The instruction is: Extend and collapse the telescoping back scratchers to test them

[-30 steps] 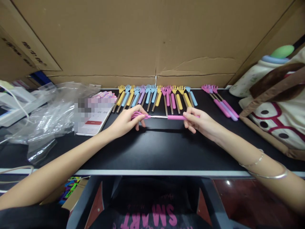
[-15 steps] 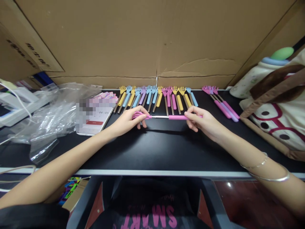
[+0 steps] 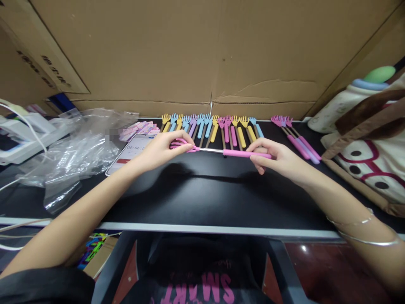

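A pink telescopic back scratcher (image 3: 238,153) is stretched level between my two hands above the black desk. My left hand (image 3: 172,147) is closed round its claw-shaped head, thumb and fingers pinching near the neck. At the other end, my right hand (image 3: 268,155) grips the pink handle. A short length of bare metal rod shows between head and handle. Behind it lies a row of back scratchers (image 3: 213,131) in yellow, blue, purple and pink, heads toward the cardboard. Further right rest a few pink and purple back scratchers (image 3: 297,141) side by side.
On the left are clear plastic bags (image 3: 85,143), a phone (image 3: 129,154) showing a timer, pink printed packets (image 3: 139,128) and a white device (image 3: 28,135) with cables. At right stand a bottle (image 3: 348,101) and a fabric bag (image 3: 370,169). A cardboard wall (image 3: 190,55) closes the back.
Both hands have risen slightly with the back scratcher, which now tilts a little down toward the right. The camera view has shifted slightly. The back scratchers on the desk stay put.
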A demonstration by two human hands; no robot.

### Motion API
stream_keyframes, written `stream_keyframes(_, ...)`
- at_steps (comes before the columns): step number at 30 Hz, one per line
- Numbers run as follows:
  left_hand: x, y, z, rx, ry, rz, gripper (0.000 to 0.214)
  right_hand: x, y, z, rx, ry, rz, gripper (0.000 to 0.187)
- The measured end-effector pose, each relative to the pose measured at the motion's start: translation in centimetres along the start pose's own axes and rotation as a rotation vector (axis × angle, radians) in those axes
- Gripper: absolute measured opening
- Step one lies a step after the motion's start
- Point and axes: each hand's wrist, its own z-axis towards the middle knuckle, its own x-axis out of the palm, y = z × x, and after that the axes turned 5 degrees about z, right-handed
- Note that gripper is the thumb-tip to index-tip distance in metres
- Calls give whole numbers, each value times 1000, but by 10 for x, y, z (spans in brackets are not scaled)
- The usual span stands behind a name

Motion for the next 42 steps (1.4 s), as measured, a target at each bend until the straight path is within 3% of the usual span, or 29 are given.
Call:
stream_keyframes(9,-1,3,-2,-97,178,183,30,-3,-10,1,-65,-5,-435,26)
stream_keyframes(17,2,5,-3,-102,253,270,23,-1,-17,0,-119,23,-758,25)
stream_keyframes(42,6,1,-4,-98,226,517,25,0,-18,-2,-172,107,-849,23)
